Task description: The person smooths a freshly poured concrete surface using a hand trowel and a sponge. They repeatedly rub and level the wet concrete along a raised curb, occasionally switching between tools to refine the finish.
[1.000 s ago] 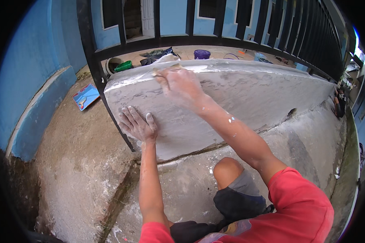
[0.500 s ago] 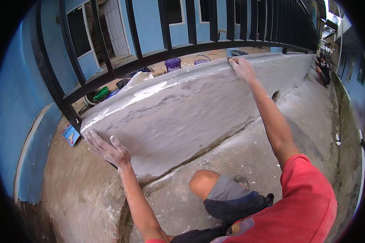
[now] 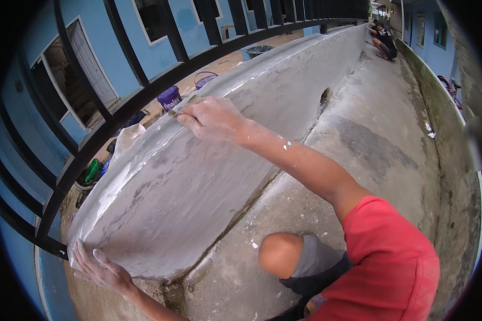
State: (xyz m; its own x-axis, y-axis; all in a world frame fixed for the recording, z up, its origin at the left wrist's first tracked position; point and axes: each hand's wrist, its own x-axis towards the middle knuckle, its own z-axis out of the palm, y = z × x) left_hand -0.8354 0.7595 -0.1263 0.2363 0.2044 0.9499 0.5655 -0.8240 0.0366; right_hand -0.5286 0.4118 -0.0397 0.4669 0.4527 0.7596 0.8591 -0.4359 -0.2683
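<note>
right hand (image 3: 215, 120): grip clamped on tan sheet (image 3: 194, 100) at wall (image 3: 198, 192) top edge. left hand (image 3: 106, 273): grip apart, at left corner.

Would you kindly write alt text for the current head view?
A dusty right hand holds a tan flat piece on the top edge of a low grey plastered wall; the left hand touches its near end. A black metal railing stands behind.

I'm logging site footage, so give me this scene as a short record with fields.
Left grip: open, fingers spread at the near corner of the low grey wall
Right grip: closed on a thin tan sheet, at the wall's top edge
Wall's upper edge: white patches
Above wall: black railing
Beyond railing: purple buckets
Far end: crouching person
</note>
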